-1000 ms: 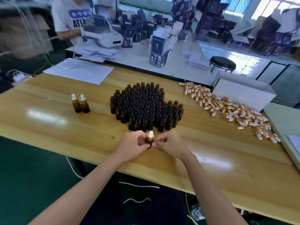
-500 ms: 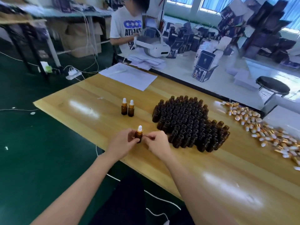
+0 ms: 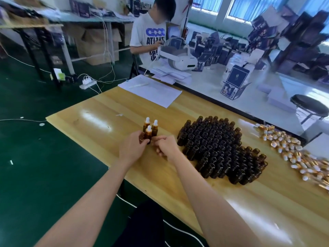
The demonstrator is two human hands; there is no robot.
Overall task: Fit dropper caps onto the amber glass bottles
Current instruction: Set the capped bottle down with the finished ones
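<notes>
Head view: the held bottle (image 3: 148,134) is kept upright, gripped by the left hand (image 3: 132,148), just before 2 capped bottles (image 3: 155,128) on the bench (image 3: 106,122). The right hand (image 3: 164,146) is curled beside it; contact cannot be told. Open bottles (image 3: 222,148) are massed rightward, nearer that hand.

Bare tabletop (image 3: 167,122) separates 2 capped bottles (image 3: 155,128) from the uncapped cluster (image 3: 219,148).

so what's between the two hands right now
A capped amber bottle, held by the left hand, with the right hand close beside it; the head view shows it.
</notes>
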